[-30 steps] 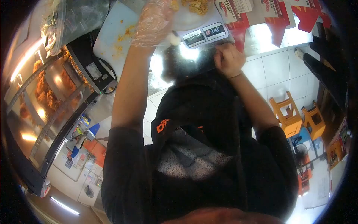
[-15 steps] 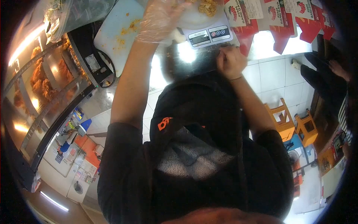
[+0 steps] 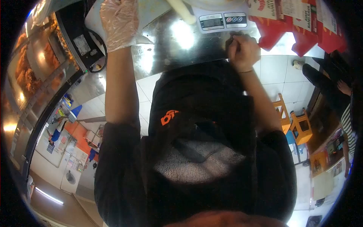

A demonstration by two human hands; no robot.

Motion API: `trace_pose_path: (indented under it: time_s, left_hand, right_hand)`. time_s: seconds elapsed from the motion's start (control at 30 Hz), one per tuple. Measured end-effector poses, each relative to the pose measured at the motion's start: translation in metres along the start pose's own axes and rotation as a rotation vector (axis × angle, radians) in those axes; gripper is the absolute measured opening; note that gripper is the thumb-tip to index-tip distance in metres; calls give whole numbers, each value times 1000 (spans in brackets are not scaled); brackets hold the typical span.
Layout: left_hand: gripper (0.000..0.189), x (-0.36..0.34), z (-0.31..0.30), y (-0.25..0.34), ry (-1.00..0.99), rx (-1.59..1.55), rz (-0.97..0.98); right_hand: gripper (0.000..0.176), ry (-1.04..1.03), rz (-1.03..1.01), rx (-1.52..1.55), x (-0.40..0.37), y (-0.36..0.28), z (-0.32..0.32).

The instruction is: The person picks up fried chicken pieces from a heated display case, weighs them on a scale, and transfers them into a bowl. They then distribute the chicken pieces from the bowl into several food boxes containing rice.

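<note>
My left hand, in a clear plastic glove, is over the white cutting board at the top left; its fingers run past the top edge of the view. My right hand is bare and curled at the counter's near edge, just below a white digital kitchen scale. Whether its closed fingers hold anything is hidden. The bottom of a clear bowl shows on the scale, mostly cut off. A pale rod-like handle lies to the left of the scale.
Red and white printed food boxes stand right of the scale. At the left is a lit display case with fried food, and a black cable beside it. Orange stools and another person are at the right.
My left hand has moved left, from beside the bowl to over the cutting board. My right hand stays curled below the scale. The view has shifted, cutting off most of the bowl.
</note>
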State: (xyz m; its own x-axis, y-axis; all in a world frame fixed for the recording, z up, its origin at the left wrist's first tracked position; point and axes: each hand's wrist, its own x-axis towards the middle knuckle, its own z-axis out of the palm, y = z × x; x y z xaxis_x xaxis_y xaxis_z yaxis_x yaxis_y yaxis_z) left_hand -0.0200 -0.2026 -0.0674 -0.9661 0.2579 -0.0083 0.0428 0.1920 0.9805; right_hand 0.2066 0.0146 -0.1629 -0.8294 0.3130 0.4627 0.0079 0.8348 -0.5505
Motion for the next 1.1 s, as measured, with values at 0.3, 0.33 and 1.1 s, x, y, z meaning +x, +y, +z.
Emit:
trace_pose_path:
  time_s: [0.3, 0.33, 1.1]
  left_hand:
    - [25, -14, -15, -14, 82, -107, -122]
    - [25, -15, -13, -11, 89, -107, -125]
    - [26, 21, 20, 2, -326, 353, -63]
  right_hand:
    - [10, 57, -80, -75, 2, 1, 7]
    - [9, 55, -87, -87, 3, 0, 6]
    - [53, 470, 931, 377, 79, -57, 76]
